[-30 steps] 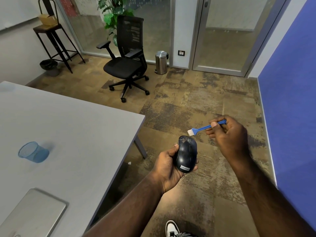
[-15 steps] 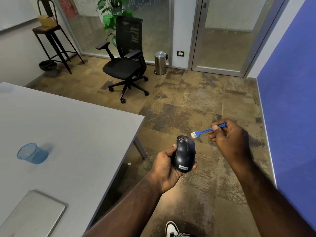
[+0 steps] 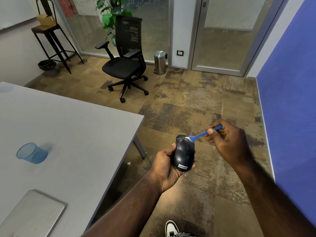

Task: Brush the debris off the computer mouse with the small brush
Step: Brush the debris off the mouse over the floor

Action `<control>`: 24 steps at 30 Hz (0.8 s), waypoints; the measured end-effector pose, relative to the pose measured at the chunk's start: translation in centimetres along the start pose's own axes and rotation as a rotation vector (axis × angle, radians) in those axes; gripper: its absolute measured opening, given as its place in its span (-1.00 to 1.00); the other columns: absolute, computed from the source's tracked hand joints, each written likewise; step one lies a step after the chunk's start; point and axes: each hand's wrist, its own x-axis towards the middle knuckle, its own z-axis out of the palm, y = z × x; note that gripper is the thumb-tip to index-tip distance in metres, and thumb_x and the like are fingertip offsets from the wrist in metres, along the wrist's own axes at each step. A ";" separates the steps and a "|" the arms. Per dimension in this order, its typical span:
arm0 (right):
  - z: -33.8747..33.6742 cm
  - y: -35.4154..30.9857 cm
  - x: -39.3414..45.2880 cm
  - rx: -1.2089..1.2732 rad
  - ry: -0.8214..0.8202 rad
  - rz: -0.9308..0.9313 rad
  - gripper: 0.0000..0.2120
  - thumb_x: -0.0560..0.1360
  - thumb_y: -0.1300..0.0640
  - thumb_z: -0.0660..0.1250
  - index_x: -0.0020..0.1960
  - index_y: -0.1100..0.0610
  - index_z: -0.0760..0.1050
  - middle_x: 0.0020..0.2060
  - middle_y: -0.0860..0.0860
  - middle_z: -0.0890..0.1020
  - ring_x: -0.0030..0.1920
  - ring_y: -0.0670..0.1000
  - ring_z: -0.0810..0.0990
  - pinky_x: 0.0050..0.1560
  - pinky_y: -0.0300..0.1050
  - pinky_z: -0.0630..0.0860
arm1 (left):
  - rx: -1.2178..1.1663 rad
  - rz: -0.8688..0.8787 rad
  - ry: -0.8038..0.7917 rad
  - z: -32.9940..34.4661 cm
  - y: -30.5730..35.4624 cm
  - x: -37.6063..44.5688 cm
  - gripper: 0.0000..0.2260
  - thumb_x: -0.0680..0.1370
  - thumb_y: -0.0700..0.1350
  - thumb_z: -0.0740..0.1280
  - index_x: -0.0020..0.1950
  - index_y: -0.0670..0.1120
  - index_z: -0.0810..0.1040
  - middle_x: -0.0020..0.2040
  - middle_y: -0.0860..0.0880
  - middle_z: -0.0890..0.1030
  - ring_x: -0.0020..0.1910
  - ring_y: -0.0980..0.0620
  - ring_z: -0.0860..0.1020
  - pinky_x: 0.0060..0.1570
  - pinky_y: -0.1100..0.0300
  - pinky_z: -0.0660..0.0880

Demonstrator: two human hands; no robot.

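- Bristles of the small blue plastic brush (image 3: 201, 134), pinched in the right hand (image 3: 227, 142), touch the far end of the black oval computer mouse (image 3: 184, 153).
- Left hand (image 3: 166, 165) cups the mouse, long axis toward 12 o'clock; brush enters from 2 o'clock.

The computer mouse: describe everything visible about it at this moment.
The computer mouse is a dark, glossy, plastic-looking oval with a small Lenovo label at its near end. It is held off the table, over the carpet, cradled top-up in the left hand, front end pointing away from the person. Pale specks of debris cover its far front left area. The white bristles of the small blue brush, pinched in the right hand, touch that front end.
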 end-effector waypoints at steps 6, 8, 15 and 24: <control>-0.7 -0.2 0.3 -0.010 0.044 -0.045 -0.80 0.55 0.26 0.33 -0.12 -0.03 0.53 -0.35 -0.11 0.67 -0.30 -0.19 0.69 -0.28 -0.14 0.66 | -0.016 -0.005 0.006 -0.3 -0.1 0.1 -0.54 0.65 0.01 0.06 0.39 -0.27 0.42 0.20 -0.29 0.52 -0.05 -0.20 0.56 -0.01 -0.03 0.52; -0.4 -0.6 -0.2 -0.014 0.013 -0.081 -0.81 0.55 0.26 0.33 -0.11 -0.03 0.53 -0.34 -0.15 0.66 -0.27 -0.21 0.69 -0.28 -0.20 0.64 | -0.034 0.013 0.004 -0.2 0.1 0.3 -0.54 0.65 0.01 0.06 0.38 -0.28 0.43 0.17 -0.29 0.54 -0.06 -0.20 0.57 -0.02 -0.03 0.52; -0.4 -1.0 -1.0 0.126 -0.027 -0.154 -0.90 0.53 0.13 0.30 -0.08 -0.06 0.55 -0.21 -0.15 0.69 -0.24 -0.15 0.70 -0.23 -0.27 0.62 | -0.086 0.043 0.004 -0.6 0.5 0.6 -0.55 0.64 0.01 0.06 0.30 -0.30 0.48 0.04 -0.27 0.61 -0.08 -0.19 0.57 -0.08 -0.02 0.55; -0.1 -0.4 -3.1 0.135 -0.072 -0.282 -0.89 0.52 0.16 0.30 -0.06 -0.04 0.55 -0.22 -0.13 0.67 -0.19 -0.16 0.69 -0.19 -0.22 0.61 | -0.188 0.075 0.003 -0.4 1.2 0.9 -0.58 0.65 -0.04 0.08 0.31 -0.30 0.48 0.17 -0.31 0.55 -0.04 -0.20 0.58 -0.04 -0.05 0.57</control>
